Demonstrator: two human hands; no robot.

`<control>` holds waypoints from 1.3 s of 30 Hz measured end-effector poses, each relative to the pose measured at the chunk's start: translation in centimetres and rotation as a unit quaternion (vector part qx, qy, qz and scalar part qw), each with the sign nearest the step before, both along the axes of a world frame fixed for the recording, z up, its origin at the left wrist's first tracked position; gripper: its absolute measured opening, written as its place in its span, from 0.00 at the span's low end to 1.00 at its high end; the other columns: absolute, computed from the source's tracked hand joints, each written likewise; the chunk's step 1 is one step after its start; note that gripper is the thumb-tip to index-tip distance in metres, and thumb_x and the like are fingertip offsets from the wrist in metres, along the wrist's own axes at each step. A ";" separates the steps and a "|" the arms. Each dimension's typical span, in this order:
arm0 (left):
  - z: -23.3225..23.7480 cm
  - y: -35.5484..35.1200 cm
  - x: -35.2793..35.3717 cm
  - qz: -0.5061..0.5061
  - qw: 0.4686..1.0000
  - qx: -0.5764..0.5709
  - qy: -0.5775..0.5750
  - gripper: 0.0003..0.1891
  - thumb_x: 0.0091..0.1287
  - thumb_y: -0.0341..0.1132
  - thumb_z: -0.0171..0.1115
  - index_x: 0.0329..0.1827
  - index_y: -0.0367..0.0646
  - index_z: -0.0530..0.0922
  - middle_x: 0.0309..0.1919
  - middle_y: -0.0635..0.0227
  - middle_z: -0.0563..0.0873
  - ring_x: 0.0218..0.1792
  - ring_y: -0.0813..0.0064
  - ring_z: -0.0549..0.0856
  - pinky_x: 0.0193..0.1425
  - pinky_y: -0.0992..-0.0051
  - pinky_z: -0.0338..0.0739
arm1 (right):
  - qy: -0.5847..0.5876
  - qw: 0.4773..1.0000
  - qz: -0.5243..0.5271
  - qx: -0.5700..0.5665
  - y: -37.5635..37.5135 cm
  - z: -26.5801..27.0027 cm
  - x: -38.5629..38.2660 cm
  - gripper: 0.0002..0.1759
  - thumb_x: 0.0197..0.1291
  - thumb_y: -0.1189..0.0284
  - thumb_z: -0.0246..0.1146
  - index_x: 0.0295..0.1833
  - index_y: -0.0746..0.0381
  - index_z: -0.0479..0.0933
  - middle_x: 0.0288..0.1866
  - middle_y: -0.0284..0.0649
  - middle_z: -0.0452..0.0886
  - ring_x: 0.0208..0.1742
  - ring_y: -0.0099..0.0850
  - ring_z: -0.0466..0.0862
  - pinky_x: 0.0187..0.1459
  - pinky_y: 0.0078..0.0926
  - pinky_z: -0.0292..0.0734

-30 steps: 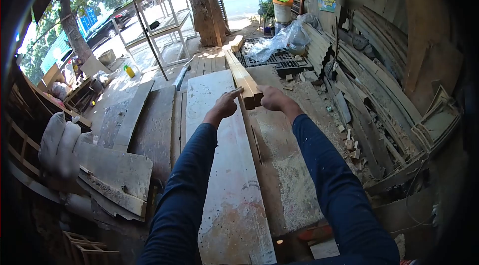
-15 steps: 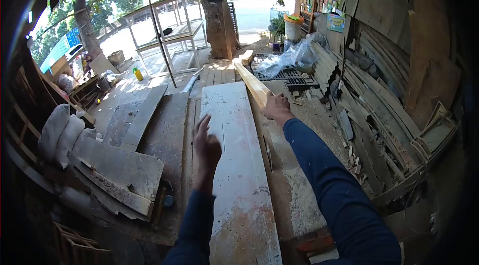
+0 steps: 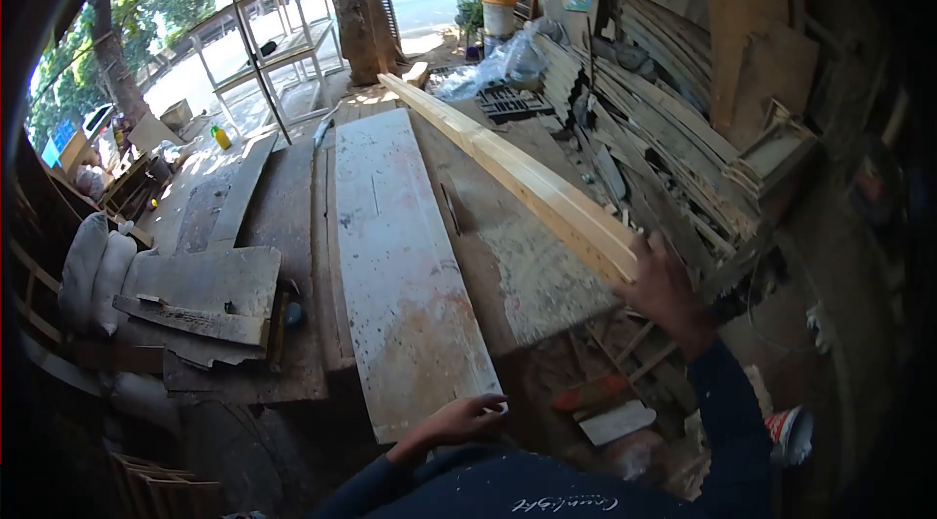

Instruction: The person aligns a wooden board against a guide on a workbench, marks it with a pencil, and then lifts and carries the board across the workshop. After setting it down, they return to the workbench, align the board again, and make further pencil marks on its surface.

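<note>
A long pale wooden beam [image 3: 527,172] runs diagonally over the workbench, its far end near the tree trunk. My right hand [image 3: 669,290] is closed around the beam's near end, at the bench's right front corner. Low in the view, my left hand [image 3: 457,424] lies at the near end of a long whitish board [image 3: 405,226], fingers stretched to the right with nothing held in them. This board is stained and speckled, with a brown worn patch toward me, and it lies flat along the bench.
Sawdust covers the bench top [image 3: 547,275] on the right. Scrap boards [image 3: 205,290] and white sacks [image 3: 98,270] are on the left. Stacked planks [image 3: 664,119] line the right side. Beyond stand a white frame [image 3: 264,45], a tree trunk [image 3: 353,11] and plastic sheeting [image 3: 503,65].
My right hand has come back toward me and to the right, and more of the beam now shows. My left hand has dropped to the board's near end. The view has shifted.
</note>
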State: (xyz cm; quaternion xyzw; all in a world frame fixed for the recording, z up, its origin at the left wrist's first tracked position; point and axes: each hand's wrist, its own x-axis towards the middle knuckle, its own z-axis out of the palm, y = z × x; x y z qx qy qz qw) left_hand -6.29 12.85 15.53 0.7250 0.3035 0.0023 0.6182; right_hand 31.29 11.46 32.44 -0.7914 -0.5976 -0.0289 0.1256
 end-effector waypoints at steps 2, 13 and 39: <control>-1.6 -3.3 3.2 -0.022 0.999 -0.013 -0.034 0.28 0.82 0.51 0.60 0.73 0.38 0.79 0.62 0.54 0.88 0.62 0.63 0.87 0.69 0.66 0.78 | -0.016 0.999 -0.008 0.051 -11.7 -5.4 1.8 0.35 0.53 0.59 0.78 0.60 0.64 0.71 0.54 0.57 0.74 0.54 0.60 0.83 0.52 0.55 0.84; -17.4 0.1 17.4 0.243 0.733 -0.546 -0.325 0.58 0.73 0.80 0.41 0.80 0.26 0.65 0.77 0.41 0.73 0.76 0.41 0.74 0.84 0.43 0.62 | 0.152 0.925 -0.321 -0.135 -66.4 -7.3 -15.5 0.39 0.69 0.47 0.68 0.77 0.59 0.72 0.73 0.62 0.75 0.69 0.62 0.78 0.63 0.57 0.78; -22.7 -21.2 -4.2 -0.051 0.894 -0.442 0.042 0.49 0.80 0.74 0.30 0.81 0.37 0.67 0.65 0.54 0.83 0.65 0.54 0.81 0.73 0.59 0.75 | 0.441 0.858 -0.206 -0.161 -24.9 -32.6 -21.3 0.61 0.45 0.42 0.82 0.71 0.78 0.67 0.67 0.71 0.79 0.69 0.60 0.82 0.68 0.46 0.78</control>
